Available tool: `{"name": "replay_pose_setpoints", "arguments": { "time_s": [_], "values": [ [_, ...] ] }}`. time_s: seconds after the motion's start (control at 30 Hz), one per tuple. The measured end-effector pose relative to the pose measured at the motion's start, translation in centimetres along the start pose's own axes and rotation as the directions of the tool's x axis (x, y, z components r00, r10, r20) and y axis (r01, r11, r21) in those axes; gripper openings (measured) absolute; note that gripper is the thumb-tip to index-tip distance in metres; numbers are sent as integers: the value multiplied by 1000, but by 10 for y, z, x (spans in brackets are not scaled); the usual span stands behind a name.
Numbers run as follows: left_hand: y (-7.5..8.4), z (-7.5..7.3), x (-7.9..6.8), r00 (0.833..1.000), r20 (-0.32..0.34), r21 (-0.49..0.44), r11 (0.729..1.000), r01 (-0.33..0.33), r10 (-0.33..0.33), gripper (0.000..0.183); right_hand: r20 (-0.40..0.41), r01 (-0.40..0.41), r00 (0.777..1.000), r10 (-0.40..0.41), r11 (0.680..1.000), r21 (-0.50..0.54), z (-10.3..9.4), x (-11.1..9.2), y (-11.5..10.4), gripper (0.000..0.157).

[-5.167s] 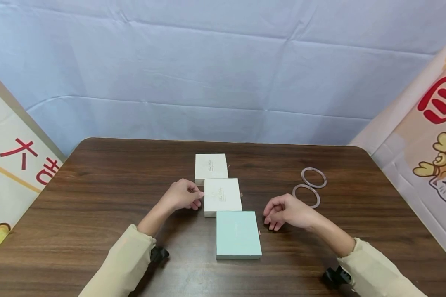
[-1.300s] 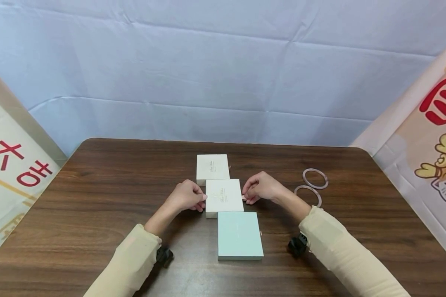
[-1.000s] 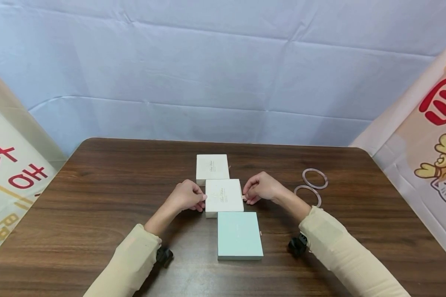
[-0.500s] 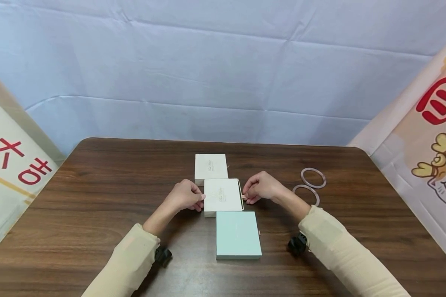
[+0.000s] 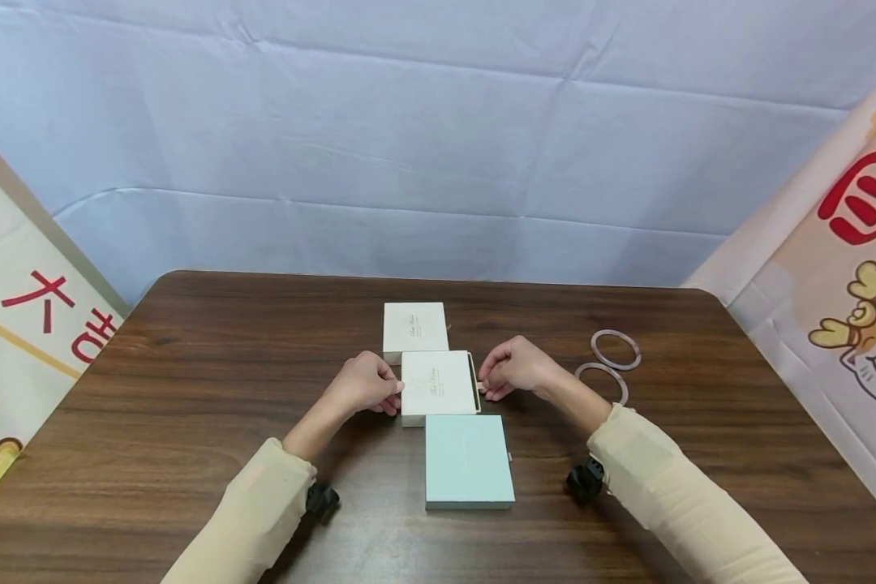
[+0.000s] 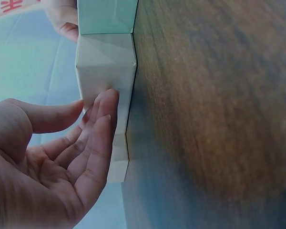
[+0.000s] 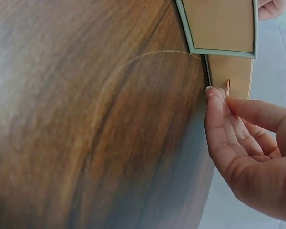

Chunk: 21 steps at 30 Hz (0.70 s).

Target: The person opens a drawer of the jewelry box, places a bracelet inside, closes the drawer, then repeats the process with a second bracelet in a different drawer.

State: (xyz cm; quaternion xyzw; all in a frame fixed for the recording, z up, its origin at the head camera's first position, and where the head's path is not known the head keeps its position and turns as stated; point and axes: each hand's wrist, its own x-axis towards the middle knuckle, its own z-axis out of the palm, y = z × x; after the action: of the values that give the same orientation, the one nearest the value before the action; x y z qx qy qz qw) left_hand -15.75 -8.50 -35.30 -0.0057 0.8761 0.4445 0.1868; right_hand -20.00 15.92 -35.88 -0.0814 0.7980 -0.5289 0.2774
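Note:
A white drawer box (image 5: 436, 385) with gold lettering lies in the middle of the table, its inner tray sticking out slightly on the right. My left hand (image 5: 365, 383) rests against the box's left side; in the left wrist view its fingers (image 6: 102, 143) touch the wall, the thumb near the top edge. On the other side my right hand (image 5: 520, 369) pinches the small ribbon tab (image 7: 228, 86) of the tray between thumb and fingertips. Whatever is inside the tray is hidden. A mint-green box (image 5: 469, 462) sits nearer, and another white box (image 5: 414, 327) sits behind.
Two pale purple bangles (image 5: 616, 350) lie on the wooden table (image 5: 226, 349) to the right, one partly behind my right forearm. A light blue cloth (image 5: 380, 146) hangs beyond the table's far edge. Printed banners (image 5: 857, 316) stand at both sides.
My right hand has moved up and left from beside the mint-green box to the white box's ribbon tab. The tray has slid a little rightward. My left hand has stayed at the box's left side.

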Motion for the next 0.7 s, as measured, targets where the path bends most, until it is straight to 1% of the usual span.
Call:
{"name": "replay_pose_setpoints", "arguments": {
  "time_s": [0.3,0.7],
  "values": [
    [-1,0,1,1000,-10,-21,1000,14,-15,17,-10,5,1000,-5,1000,-1,-1,1,2,8],
    [-1,0,2,1000,-4,-15,1000,22,-22,16,-19,-7,1000,7,1000,-1,-3,-1,1,8]
  ]
}}
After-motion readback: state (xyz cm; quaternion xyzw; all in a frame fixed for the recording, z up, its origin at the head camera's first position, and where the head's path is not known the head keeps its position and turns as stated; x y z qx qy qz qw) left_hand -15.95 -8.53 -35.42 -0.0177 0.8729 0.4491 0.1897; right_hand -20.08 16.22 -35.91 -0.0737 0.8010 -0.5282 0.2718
